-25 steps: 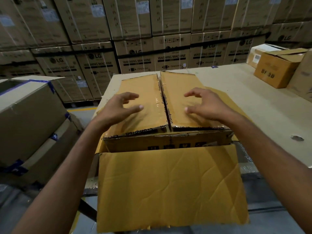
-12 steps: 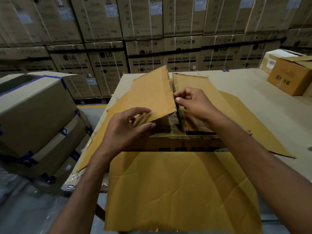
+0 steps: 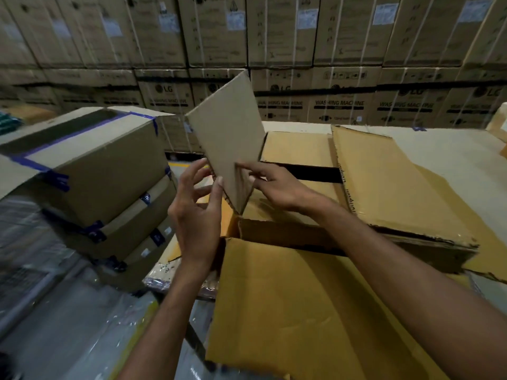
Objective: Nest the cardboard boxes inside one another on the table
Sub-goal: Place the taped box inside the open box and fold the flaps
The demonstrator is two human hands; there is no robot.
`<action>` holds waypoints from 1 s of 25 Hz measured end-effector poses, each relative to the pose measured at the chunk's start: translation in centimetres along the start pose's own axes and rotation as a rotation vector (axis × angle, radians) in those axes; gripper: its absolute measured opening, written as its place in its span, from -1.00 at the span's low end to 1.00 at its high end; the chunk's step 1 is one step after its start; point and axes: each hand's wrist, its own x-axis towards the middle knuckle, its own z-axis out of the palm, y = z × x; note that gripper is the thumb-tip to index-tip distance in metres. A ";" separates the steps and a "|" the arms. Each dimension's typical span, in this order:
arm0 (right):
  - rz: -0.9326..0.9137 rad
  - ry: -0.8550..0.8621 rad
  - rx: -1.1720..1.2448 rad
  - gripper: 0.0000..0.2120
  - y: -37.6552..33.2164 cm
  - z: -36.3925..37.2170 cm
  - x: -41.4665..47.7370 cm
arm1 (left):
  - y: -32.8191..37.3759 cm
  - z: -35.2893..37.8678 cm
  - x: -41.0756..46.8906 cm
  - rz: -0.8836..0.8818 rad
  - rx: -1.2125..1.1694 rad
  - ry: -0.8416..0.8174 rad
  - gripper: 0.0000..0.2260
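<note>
I am standing at the near edge of the pale board-covered table [image 3: 452, 149], where the large tan open cardboard box [image 3: 288, 237] is sitting right in front of me, its dark inside showing as a black strip beyond my wrists. My left hand [image 3: 197, 212] is pinching the box's left flap [image 3: 227, 133], a paler grey-brown panel that is standing up and leaning a little away from me. My thumb is pressing on the face I can see, near its lower left edge, and my fingers [image 3: 196, 171] are curling round behind it. My right hand [image 3: 274, 187] is reaching across the opening to the same flap, with my index finger lying against its lower right part, just above the fold. I cannot tell whether that hand is gripping the card or only touching it.

The right flap [image 3: 392, 182] is lying folded out flat over the table, well clear of my fingers. The near flap [image 3: 315, 311] is hanging down towards me under my forearms, and the far flap [image 3: 296, 146] is lying back beyond the opening.

To my left, brown cartons with blue tape [image 3: 90, 165] are sitting stacked beside the table. Behind everything, printed washing machine cartons [image 3: 340, 102] are forming a wall.
</note>
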 end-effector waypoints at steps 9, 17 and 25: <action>-0.033 -0.089 -0.512 -0.64 1.0 4.8 1.5 | -7.6 -3.2 -4.1 -0.665 0.015 -0.123 -0.86; -0.082 0.405 -0.550 -0.50 1.7 0.3 -6.2 | -4.0 -1.1 -2.8 -0.407 0.047 -0.265 -0.94; 0.214 0.607 -0.714 -0.10 9.2 -6.0 -18.3 | 0.8 6.8 -4.3 0.235 0.233 -0.627 -0.78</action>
